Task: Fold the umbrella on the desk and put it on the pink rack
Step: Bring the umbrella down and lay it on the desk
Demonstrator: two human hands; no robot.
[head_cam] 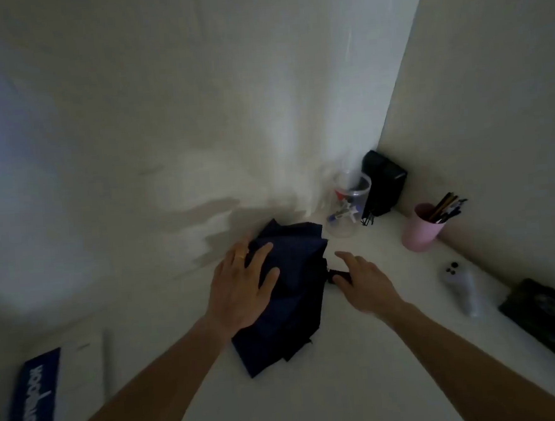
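- white desk (315, 398) fills the lower half of frame, running into a wall corner at upper right; frame is dim and motion-blurred
- umbrella (292, 294) lies at frame centre on the desk: dark navy canopy collapsed into a loose crumpled bundle, folds sticking out at the top and lower edges, not rolled tight; black handle (338, 276) pokes out of its right side
- left hand (242, 288) lies flat on the left part of the canopy, fingers spread and straight, pressing the fabric; ring on one finger
- right hand (363, 280) sits at the handle, just right of the canopy; fingers loosely curved over it, thumb near the handle end; cannot tell if it actually grips
- blue notebook (34, 408) with white lettering at lower left edge of frame, well apart from the umbrella
- dark flat object (553, 319) at right edge, blurred
- black pouch (384, 183) leaning in the corner, upper right
- pink cup (418, 230) holding pencils, right of centre by the wall
- clear jar (348, 205) just above and right of the umbrella, nearest clutter
- white phone (464, 289) lying right of the right hand
- open desk surface below the umbrella and between the forearms, also left of the left hand
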